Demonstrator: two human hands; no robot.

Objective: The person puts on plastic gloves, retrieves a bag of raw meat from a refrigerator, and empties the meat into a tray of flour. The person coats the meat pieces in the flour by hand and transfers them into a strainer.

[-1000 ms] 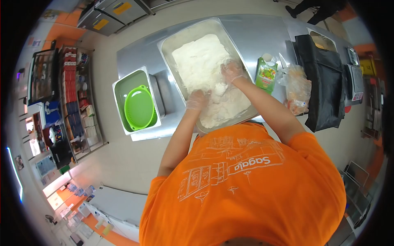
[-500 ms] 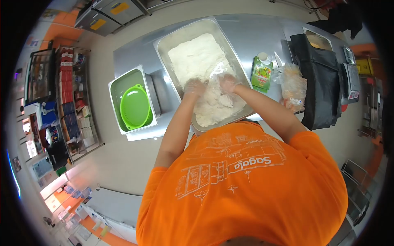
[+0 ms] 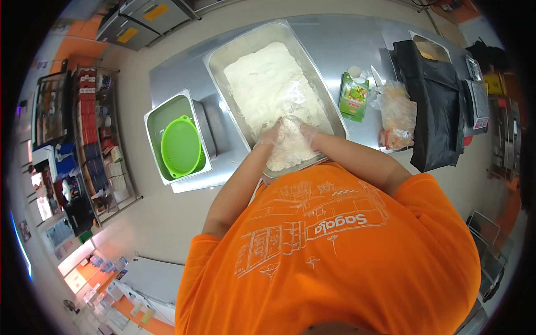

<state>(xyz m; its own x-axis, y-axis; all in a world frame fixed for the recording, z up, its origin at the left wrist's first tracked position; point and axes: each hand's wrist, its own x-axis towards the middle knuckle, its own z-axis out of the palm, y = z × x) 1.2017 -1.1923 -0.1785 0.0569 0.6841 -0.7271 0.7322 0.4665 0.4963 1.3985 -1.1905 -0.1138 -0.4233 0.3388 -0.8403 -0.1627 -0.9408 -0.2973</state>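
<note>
A deep metal tray (image 3: 219, 84) on the steel table holds a thick layer of white flour (image 3: 262, 72). Near the tray's close end, my left hand (image 3: 269, 135) and my right hand (image 3: 307, 134), both in clear plastic gloves, are sunk at the two sides of a floury mound (image 3: 290, 137). The mound lies between them, and flour hides most of the fingers. Whether the fingers close on a piece inside the flour cannot be made out.
To the left, a metal container (image 3: 153, 131) holds a green strainer (image 3: 181, 145). On the right are a green packet (image 3: 354, 97), a knife (image 3: 376, 76), a plastic bag with food (image 3: 397, 120), a black bag (image 3: 432, 106) and a scale (image 3: 477, 103).
Both hands have come closer together and toward the near end of the tray, gathering flour between them. The person's dark legs at the top right have moved out toward the right edge.
</note>
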